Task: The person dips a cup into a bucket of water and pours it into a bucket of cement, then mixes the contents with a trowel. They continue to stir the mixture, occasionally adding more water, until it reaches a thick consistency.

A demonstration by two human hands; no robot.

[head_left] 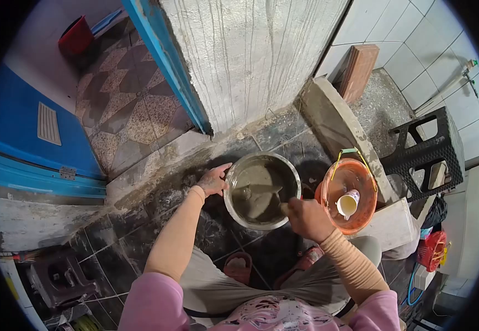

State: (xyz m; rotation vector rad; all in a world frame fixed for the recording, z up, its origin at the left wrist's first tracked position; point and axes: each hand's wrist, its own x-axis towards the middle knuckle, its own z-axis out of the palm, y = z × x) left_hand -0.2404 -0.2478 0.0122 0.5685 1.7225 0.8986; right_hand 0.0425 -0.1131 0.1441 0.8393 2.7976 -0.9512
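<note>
Right hand [307,218] gripping trowel [259,190], steel bowl [292,171] of wet grey mortar

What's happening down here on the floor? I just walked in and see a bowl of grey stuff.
A person crouches over a metal bowl of wet grey mix on the dark tiled floor. The left hand grips the bowl's rim, while the right hand holds a trowel whose blade lies in the mix. An orange bucket with a small cup inside stands just right of the bowl.
</note>
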